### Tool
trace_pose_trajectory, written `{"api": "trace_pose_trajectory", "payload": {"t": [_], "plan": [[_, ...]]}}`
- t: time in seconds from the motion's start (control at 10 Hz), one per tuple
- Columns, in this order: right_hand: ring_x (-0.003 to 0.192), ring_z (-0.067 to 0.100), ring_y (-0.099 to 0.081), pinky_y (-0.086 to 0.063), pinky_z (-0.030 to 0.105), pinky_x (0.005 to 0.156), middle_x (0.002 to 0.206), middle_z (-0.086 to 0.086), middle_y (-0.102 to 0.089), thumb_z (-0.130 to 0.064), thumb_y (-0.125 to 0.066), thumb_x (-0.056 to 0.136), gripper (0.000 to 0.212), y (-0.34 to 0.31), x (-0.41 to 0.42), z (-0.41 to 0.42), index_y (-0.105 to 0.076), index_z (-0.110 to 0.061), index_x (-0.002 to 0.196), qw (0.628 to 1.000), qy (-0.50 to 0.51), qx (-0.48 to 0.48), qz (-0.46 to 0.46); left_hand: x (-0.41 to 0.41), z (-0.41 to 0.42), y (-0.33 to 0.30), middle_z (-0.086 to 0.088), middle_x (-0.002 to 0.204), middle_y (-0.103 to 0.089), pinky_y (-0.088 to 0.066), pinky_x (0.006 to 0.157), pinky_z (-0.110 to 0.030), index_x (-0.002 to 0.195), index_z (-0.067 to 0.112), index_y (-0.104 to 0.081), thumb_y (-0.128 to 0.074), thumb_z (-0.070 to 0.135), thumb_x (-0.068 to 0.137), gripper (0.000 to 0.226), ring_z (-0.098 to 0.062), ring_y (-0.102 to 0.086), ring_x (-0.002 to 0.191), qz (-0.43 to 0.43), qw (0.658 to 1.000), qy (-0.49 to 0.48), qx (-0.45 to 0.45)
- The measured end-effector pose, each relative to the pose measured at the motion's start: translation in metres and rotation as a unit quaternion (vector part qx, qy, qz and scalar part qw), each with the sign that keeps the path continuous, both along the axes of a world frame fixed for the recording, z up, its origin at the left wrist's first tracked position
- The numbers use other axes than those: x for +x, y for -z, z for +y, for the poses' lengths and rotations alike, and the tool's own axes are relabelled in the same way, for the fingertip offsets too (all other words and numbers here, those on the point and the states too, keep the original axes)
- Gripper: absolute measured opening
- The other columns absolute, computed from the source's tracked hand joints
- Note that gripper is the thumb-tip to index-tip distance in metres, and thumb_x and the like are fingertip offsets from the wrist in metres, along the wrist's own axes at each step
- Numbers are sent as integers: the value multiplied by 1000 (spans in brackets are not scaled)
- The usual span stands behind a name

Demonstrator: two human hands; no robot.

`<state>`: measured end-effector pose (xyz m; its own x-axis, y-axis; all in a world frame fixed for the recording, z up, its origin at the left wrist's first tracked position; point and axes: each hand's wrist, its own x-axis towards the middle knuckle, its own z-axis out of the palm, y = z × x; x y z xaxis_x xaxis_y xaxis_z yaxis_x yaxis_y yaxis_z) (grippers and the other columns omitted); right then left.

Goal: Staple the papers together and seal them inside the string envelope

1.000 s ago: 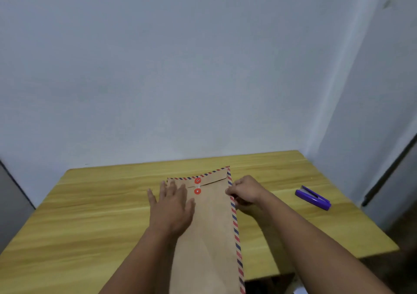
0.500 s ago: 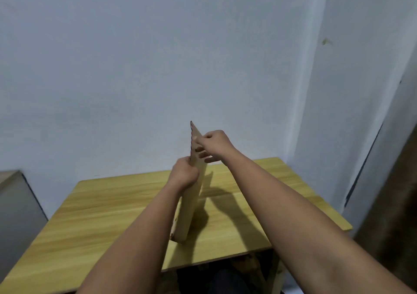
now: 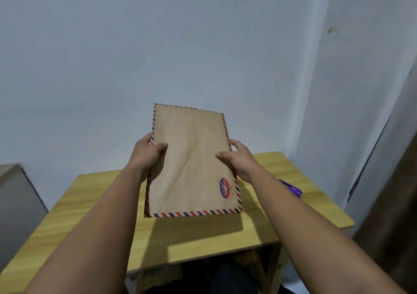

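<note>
Both hands are clamped on the envelope [image 3: 191, 162], left hand [image 3: 147, 156] pinching the left edge with the thumb across the front, right hand [image 3: 237, 160] gripping the right edge a bit lower, thumb on the face too. So the envelope sits right between the two hands, held up off the tabletop [image 3: 94, 214] and tilted toward the camera, plain front side facing us with the striped border and a little round red and blue logo [image 3: 225, 188] near the bottom right corner. The string closure would be on the far side, so I honestly can't tell if it's wound shut or whether the papers are in there. If this is a last check, I'd say the way to do it well is keep the grip out at the edges so the face doesn't crease, flip it to confirm the string is tight, then lay it flat. Further out, a purple stapler [image 3: 291, 188] lies on the tabletop just past the right forearm, partly hidden. Plain wall [image 3: 158, 45] behind.
</note>
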<state>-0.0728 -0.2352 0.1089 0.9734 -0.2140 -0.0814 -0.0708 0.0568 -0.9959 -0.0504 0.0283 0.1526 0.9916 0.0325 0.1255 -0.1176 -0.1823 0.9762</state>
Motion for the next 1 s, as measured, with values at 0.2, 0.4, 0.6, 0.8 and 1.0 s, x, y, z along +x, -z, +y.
{"api": "trace_pose_trajectory", "payload": {"t": [0.2, 0.4, 0.6, 0.8, 1.0], "plan": [[102, 28, -69, -59, 38, 89, 117, 5, -64, -7, -79, 86, 75, 50, 17, 7, -43, -16, 151, 987, 42, -147, 45, 30, -16, 69, -15, 155, -42, -40, 105, -36, 156, 9, -28, -63, 10, 91, 74, -33, -45, 138, 16, 977, -54, 205], [155, 34, -25, -30, 59, 119, 168, 11, -27, -64, -51, 96, 78, 145, 39, 19, -28, -28, 161, 842, -24, -523, 131, 51, -31, 177, -11, 169, -15, -29, 118, -56, 157, 26, -32, -49, 54, 96, 69, -41, -23, 150, 56, 888, 23, 455], [163, 28, 10, 7, 64, 127, 178, 5, 1, -75, -21, 100, 79, 183, 62, 25, -15, -33, 167, 781, -88, -612, 91, 64, -38, 229, -1, 171, -2, 2, 123, -60, 161, 34, -14, -16, 71, 97, 74, -30, 4, 157, 11, 824, 47, 565], [163, 27, 10, 6, 63, 127, 178, 5, 0, -75, -22, 100, 79, 182, 80, 27, -16, -33, 167, 777, -80, -620, 79, 81, -39, 231, -1, 171, -4, 2, 123, -61, 161, 34, -12, -15, 69, 97, 73, -29, 4, 157, -2, 823, 36, 567], [163, 28, 12, 7, 66, 126, 178, 6, 0, -77, -25, 99, 80, 174, 77, 27, -17, -35, 166, 789, -80, -603, 87, 75, -41, 218, -4, 171, -5, 1, 121, -64, 161, 30, -13, -10, 75, 93, 82, -32, 4, 157, 6, 811, 21, 585]]}}
